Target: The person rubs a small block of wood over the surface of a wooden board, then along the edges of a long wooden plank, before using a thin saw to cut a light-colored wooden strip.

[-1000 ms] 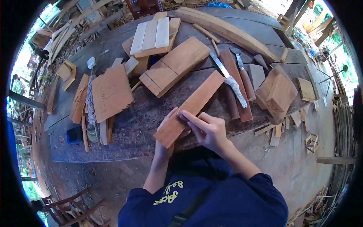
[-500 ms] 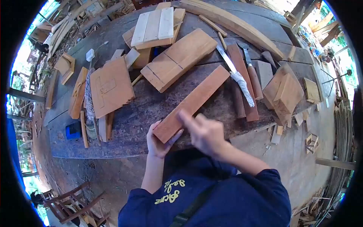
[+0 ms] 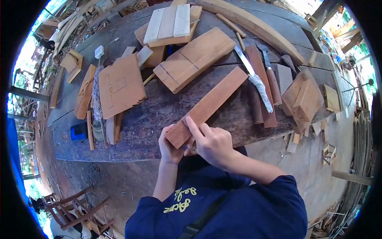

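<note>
A long reddish-brown wooden block [image 3: 217,95] slants up to the right above the bench's near edge. My left hand [image 3: 170,147] is closed around its lower end, with the thumb on one side and fingertips showing at the other. The index finger of my right hand [image 3: 215,145] reaches out and touches the block's upper face near that end. Its other fingers are loosely curled, and the thumb is mostly hidden. Right of the block lie a saw with a wrapped handle [image 3: 259,85], a wooden-handled knife [image 3: 273,85] and a dark reddish strip [image 3: 268,113].
Beyond the block lies a thick board with dark lines [image 3: 195,59]. A marked brown panel [image 3: 121,85] is at left, near a blue-black box [image 3: 78,131]. A slatted wooden piece [image 3: 167,24] rests at the back. Joined wooden blocks [image 3: 304,99] stand at right on the workbench [image 3: 147,135].
My right index finger has come down and left onto the block's face, nearer my left hand. The view has shifted slightly; my left hand keeps its hold.
</note>
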Tool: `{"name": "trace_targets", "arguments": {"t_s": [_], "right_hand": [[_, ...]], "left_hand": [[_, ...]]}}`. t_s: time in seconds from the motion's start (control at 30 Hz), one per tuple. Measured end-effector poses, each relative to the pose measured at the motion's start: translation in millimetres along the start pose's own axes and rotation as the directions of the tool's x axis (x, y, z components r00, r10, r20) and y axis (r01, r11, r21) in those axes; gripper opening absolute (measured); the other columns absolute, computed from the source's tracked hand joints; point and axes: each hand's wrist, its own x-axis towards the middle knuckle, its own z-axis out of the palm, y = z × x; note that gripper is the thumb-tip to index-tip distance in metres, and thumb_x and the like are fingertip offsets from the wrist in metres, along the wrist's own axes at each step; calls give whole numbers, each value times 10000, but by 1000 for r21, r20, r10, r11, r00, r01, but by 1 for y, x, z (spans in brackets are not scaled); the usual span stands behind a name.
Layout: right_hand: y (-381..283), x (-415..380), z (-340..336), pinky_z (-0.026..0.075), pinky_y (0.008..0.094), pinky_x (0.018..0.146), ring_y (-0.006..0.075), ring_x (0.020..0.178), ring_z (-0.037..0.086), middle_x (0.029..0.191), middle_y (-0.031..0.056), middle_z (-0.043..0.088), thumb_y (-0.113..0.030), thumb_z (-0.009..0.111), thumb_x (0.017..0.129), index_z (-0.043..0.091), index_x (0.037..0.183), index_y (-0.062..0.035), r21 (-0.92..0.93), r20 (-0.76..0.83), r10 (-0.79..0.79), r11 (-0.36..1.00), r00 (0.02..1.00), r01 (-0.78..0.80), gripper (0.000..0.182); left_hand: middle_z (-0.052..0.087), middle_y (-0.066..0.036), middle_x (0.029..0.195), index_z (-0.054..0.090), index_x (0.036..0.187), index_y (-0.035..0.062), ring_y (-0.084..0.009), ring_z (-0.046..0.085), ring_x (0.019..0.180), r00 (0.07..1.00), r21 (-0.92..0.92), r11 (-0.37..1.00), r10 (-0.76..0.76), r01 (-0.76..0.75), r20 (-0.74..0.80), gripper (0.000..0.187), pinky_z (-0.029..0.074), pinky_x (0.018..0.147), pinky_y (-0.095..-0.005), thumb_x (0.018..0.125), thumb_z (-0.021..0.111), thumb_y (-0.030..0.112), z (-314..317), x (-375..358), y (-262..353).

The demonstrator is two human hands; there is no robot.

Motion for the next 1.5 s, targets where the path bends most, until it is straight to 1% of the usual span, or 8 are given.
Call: {"name": "trace_targets", "arguments": {"t_s": [0.33, 0.6, 0.9, 1.07, 1.1, 1.27, 1.37, 1.5], "right_hand": [[111, 49, -9, 498, 468, 542, 329, 645, 682, 663, 143, 643, -135, 572, 938, 647, 1082, -147, -247, -171, 505, 809, 846, -533, 163], [13, 2, -7, 522, 378, 497, 242, 572, 660, 742, 83, 647, -91, 623, 766, 652, 1285, -129, 174, -1, 35, 984, 999, -34, 521], [134, 42, -58, 545, 457, 696, 363, 764, 700, 809, 161, 706, -200, 594, 952, 755, 1087, -194, -130, -276, 547, 794, 790, -594, 210], [125, 34, -43, 522, 425, 662, 384, 751, 676, 809, 179, 695, -206, 651, 942, 751, 1139, -186, 49, -347, 498, 856, 795, -515, 221], [127, 34, -41, 523, 436, 657, 384, 737, 670, 810, 187, 693, -231, 640, 953, 749, 1140, -189, 67, -321, 525, 843, 789, -534, 220], [129, 35, -28, 524, 451, 633, 369, 717, 675, 788, 180, 689, -204, 607, 959, 723, 1168, -189, -63, -264, 471, 862, 841, -503, 240], [85, 22, -19, 524, 444, 515, 330, 601, 670, 719, 125, 630, -104, 569, 872, 590, 1133, -129, -98, -111, 327, 936, 939, -337, 263], [24, -16, -8, 541, 403, 498, 261, 552, 671, 784, 102, 645, -130, 585, 836, 588, 1288, -99, 63, 94, 37, 997, 995, -43, 452]], "left_hand": [[628, -197, 1113, 520, 1331, 16, -247, 513, 613, 1000, 61, 998, 5, -4, -30, 572, 408, 366, -276, 986, 369, 446, 9, 1, -1], [645, -213, 1024, 552, 1274, -15, -287, 572, 609, 999, -48, 999, 10, -12, -42, 579, 508, 450, -377, 990, 349, 447, 0, 0, -1], [639, -184, 1159, 544, 1319, 13, -272, 650, 774, 957, 358, 910, 267, -210, -117, 652, 533, 537, -336, 986, 401, 555, 20, 8, -8], [576, -152, 1298, 440, 1391, 42, -263, 597, 1178, 753, 614, 528, 635, -587, 173, 927, 615, 736, -377, 769, 769, 644, 39, 15, -15], [581, -154, 1265, 396, 1401, 52, -272, 585, 1194, 698, 582, 442, 630, -683, 340, 907, 541, 938, -382, 712, 911, 341, 31, 20, -9], [604, -154, 1254, 552, 1280, 47, -305, 564, 1239, 843, 941, 47, 461, -335, 277, 687, 447, 1058, -428, 697, 902, 142, 33, -7, -15], [626, -215, 1260, 668, 1144, 19, -377, 564, 1267, 698, 863, -427, 530, -270, 481, 534, 236, 1199, -534, 668, 874, 146, 34, -6, -17], [637, -227, 1257, 674, 1161, 10, -379, 560, 1282, 695, 841, -461, 506, -282, 510, 528, 168, 1210, -589, 689, 861, 153, 32, -6, -22]]}}
